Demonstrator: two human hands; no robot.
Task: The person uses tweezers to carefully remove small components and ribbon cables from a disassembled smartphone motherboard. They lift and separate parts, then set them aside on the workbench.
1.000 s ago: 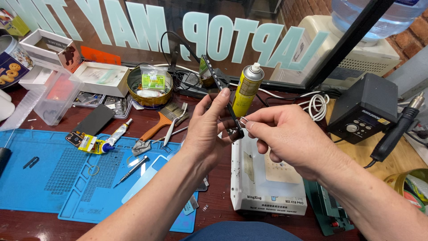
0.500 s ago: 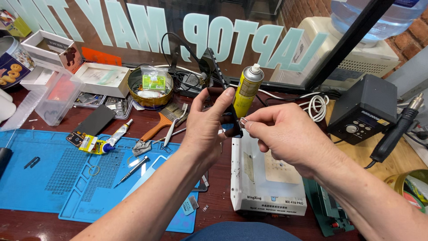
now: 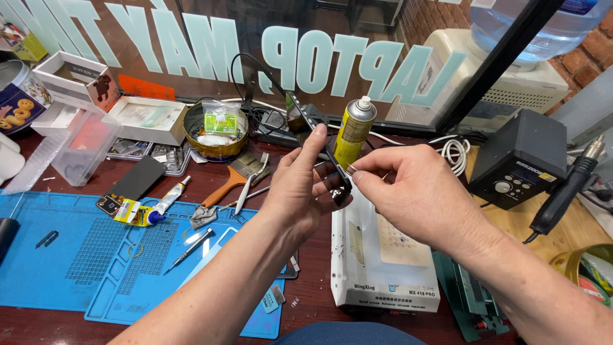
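Hands: left hand [image 3: 300, 188] grips small black part [image 3: 338, 190] | right hand [image 3: 408, 191] pinches its top | yellow spray can [image 3: 353, 131] just behind | white machine [image 3: 383, 268] below

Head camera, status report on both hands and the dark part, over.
Left hand grips small dark part. Right hand pinches at its upper edge. Held above white heating plate; yellow spray can close behind, not touching.
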